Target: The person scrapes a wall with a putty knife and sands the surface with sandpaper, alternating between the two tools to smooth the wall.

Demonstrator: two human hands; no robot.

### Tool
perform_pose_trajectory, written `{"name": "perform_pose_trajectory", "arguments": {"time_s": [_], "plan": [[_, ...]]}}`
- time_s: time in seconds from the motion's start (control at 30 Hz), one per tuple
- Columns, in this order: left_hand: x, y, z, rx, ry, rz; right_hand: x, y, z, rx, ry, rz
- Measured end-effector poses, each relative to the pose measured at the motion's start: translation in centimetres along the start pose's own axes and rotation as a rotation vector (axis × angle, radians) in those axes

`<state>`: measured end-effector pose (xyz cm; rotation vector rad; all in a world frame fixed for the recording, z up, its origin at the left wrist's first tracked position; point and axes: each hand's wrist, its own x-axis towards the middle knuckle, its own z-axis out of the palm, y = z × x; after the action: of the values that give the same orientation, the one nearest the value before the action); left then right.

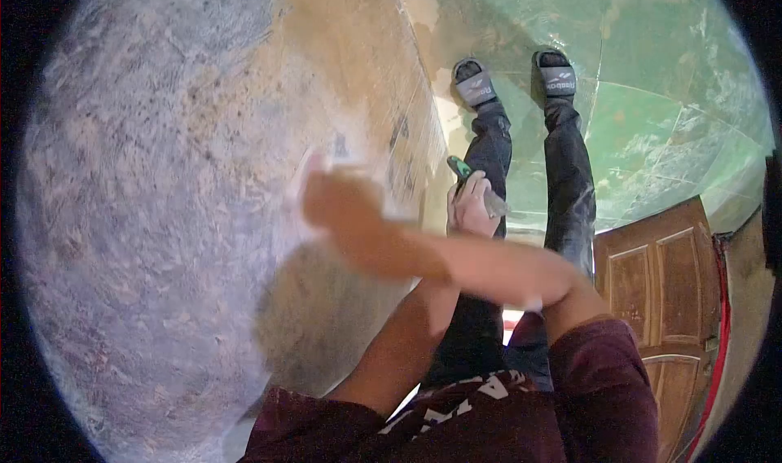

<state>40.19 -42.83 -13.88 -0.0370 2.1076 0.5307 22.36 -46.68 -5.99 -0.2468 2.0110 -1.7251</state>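
My right hand [338,196] reaches across my left arm to the mottled wall [163,178] on the left. Motion smears its fingers, and a pale, blurred thing shows at them against the wall. Lower and nearer my legs, my left hand [472,204] is closed around a tool with a green and black handle [459,167]. A greyish piece at the other side of that hand is too unclear to name.
Below me is a green tiled floor [643,129] with whitish smears, where my feet stand in grey sandals [557,78]. At the right are a brown panelled wooden door [660,284] and a red strip [720,324] beside it.
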Motion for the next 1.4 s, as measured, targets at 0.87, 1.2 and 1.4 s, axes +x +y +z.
{"name": "perform_pose_trajectory", "arguments": {"time_s": [0.87, 1.2, 1.4], "plan": [[-0.8, 1.0, 1.5, 0.028, 0.023, -0.026, 1.5, -3.8, -9.1, 0.612, -0.353, 0.661], [-1.1, 1.3, 1.3, 0.043, 0.021, -0.036, 1.4, -3.2, -4.1, 0.379, 0.025, 0.67], [-1.0, 1.7, 1.3, 0.018, -0.021, -0.001, 0.7, -5.2, -4.6, 0.373, -0.029, 0.669]]}}
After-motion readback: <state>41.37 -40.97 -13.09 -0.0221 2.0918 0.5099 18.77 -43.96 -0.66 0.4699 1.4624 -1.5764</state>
